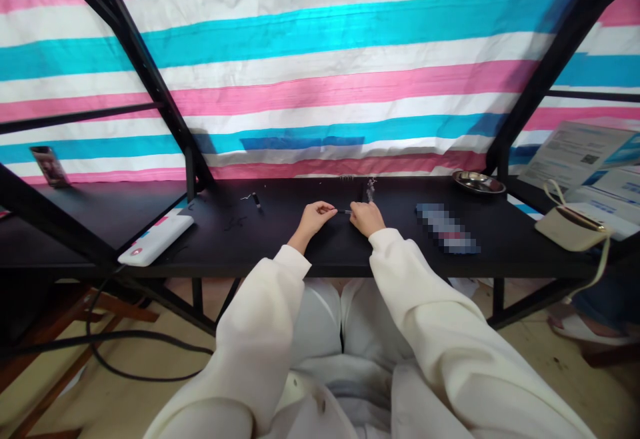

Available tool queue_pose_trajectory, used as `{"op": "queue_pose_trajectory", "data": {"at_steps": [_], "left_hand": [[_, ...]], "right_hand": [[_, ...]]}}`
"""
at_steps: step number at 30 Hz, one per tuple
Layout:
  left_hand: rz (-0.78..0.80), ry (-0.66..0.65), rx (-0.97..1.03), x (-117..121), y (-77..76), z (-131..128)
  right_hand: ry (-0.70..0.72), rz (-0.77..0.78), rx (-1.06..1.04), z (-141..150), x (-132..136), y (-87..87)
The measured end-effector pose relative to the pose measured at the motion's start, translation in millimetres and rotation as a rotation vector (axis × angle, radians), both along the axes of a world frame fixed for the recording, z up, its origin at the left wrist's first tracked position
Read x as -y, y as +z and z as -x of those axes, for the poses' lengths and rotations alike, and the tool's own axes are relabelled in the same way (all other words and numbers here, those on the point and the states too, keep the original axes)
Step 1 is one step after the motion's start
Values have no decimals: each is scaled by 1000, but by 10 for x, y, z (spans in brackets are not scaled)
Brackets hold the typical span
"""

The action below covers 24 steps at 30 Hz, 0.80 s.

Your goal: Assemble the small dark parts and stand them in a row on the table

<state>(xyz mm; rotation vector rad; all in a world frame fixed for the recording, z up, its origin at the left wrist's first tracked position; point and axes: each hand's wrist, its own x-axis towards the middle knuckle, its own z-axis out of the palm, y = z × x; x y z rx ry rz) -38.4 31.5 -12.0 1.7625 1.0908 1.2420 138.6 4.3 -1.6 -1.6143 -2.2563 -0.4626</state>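
Observation:
A thin dark rod with a paler section [343, 211] spans the gap between my two hands, just above the black table [280, 252]. My left hand [316, 217] pinches its left end between thumb and fingertips. At the other end, my right hand [367, 217] is closed around it, with the fingers curled. The rod is too small to name. Just behind my right hand are small clear pieces [371, 190] in a little pile. A short black cylinder with a pale end [257, 200] rests to the left of my hands, near a thin white strand [245, 197].
A white oblong device [157, 240] sits at the table's left edge. On the right are a blurred-out packet [447, 229], a shiny metal dish [479, 183] and a cream handbag [570, 227]. Black frame posts [160, 92] slant up on both sides before a striped sheet [340, 85].

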Motion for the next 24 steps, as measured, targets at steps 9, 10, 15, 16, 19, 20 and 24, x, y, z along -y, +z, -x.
{"op": "queue_pose_trajectory", "data": {"at_steps": [9, 10, 15, 16, 19, 20, 24], "left_hand": [[68, -55, 81, 7, -3, -32], [96, -68, 131, 10, 3, -39], [165, -160, 199, 37, 24, -87], [155, -171, 182, 41, 25, -97], [121, -146, 131, 47, 23, -122], [117, -127, 110, 48, 23, -129], [104, -70, 10, 62, 40, -153]], "right_hand": [[145, -83, -83, 24, -22, -39], [149, -87, -95, 23, -25, -46], [213, -109, -96, 26, -36, -91], [222, -111, -87, 27, -36, -96], [227, -103, -62, 32, -35, -99], [223, -95, -57, 34, -34, -97], [200, -60, -60, 46, -22, -77]]}}
